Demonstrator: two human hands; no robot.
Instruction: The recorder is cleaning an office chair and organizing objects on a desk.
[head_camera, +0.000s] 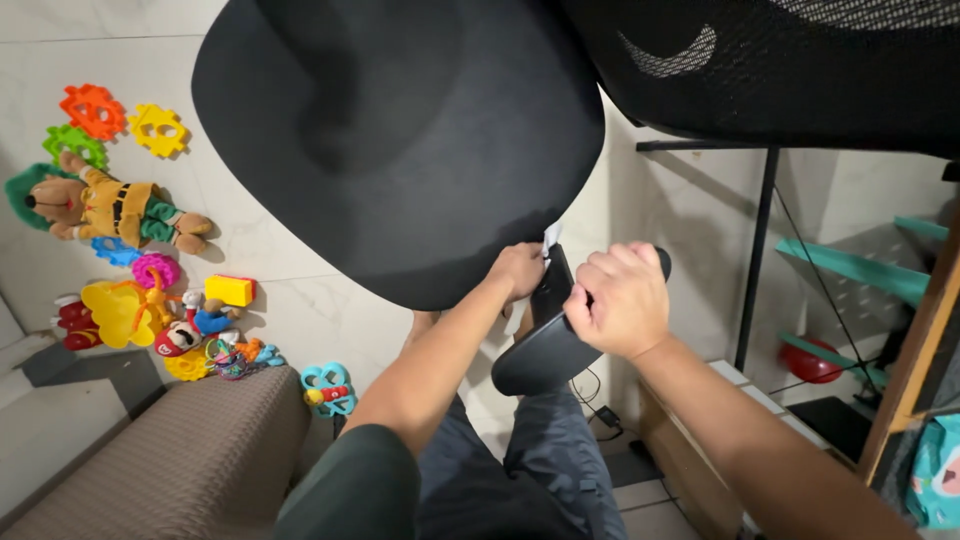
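Both bare forearms reach forward, the left hand curled with fingers tucked under, the right hand clenched in a fist-like grip.

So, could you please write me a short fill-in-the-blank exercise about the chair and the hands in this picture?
1. The right hand is closed around the chair's black ____.
2. The left hand touches the edge of the office chair seat, whose colour is ____.
3. The stuffed toy lies on the ____.

Missing words: armrest; black; floor

Head camera – looks steeply down, close over chair seat.
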